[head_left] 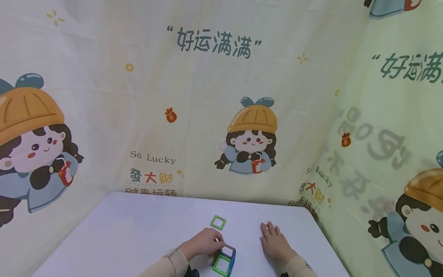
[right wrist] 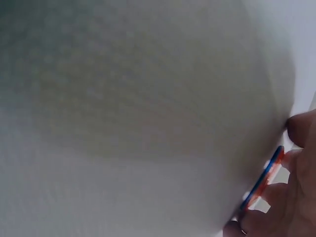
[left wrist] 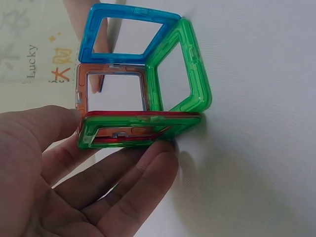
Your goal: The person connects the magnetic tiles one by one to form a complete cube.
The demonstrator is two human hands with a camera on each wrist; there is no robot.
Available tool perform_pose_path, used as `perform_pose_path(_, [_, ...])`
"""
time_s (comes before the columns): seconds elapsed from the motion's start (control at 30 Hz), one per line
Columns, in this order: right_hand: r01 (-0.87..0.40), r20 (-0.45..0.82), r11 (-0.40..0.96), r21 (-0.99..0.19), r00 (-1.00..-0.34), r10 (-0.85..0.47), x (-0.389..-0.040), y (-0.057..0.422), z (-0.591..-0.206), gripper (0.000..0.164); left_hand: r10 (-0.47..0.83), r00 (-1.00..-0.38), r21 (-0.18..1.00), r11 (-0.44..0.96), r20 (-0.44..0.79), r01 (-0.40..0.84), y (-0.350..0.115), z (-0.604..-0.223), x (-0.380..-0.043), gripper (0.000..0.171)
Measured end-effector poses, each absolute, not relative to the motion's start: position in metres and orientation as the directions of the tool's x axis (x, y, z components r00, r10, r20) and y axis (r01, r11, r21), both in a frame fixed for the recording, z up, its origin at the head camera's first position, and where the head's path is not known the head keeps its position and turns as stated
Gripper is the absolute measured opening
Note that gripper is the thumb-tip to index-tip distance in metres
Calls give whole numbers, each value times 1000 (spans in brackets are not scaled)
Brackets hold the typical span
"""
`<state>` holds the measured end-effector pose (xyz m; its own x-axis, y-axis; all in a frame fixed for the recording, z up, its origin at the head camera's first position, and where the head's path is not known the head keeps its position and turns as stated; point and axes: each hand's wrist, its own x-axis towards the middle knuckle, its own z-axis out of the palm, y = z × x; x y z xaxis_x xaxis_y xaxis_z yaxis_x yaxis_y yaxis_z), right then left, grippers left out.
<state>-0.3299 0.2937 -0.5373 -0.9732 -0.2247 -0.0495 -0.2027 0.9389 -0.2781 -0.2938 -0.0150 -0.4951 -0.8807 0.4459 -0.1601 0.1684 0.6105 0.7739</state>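
Note:
My left hand (head_left: 204, 243) pinches the side of a partly built box of square magnetic tiles (head_left: 222, 265) on the table. In the left wrist view, its blue tile (left wrist: 85, 37), orange tile (left wrist: 83, 91) and green tile (left wrist: 200, 79) join at their edges. Red and green tile edges (left wrist: 143, 117) lie against each other on the side by the left hand (left wrist: 113, 182). My right hand (head_left: 276, 243) rests on the table with fingers extended. Under those fingers, a red-orange tile with a blue edge (right wrist: 264, 178) shows in the right wrist view, mostly covered by the hand.
A single green square tile (head_left: 218, 222) lies flat on the white table (head_left: 138, 231), beyond the left hand. Printed cloth (head_left: 207, 146) hangs behind the table's far edge and along its sides.

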Motion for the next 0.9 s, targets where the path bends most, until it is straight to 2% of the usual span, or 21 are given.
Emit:
perform_pose_path(0.17, [-288,21,934,-213,-957,-290,-328,293,-528,46,443,-884,761,623,-148,184,-15,-493,-296,16])
perform_pose_path(0.3, [-297,62,942,-158,-955,-291,-329,293,-524,41,441,-887,744,637,-135,204,-14,-493,-298,17])
perform_pose_path(0.6, [-260,96,962,-88,-963,-252,-324,289,-519,36,430,-892,735,649,-141,196,-15,-492,-295,17])
perform_pose_path(0.77, [-219,118,970,-103,-971,-207,-323,291,-519,44,429,-894,719,661,-129,214,-15,-493,-296,18])
perform_pose_path(0.9, [-195,99,973,-122,-978,-183,-324,293,-519,34,436,-894,712,660,-102,240,-13,-492,-296,17])
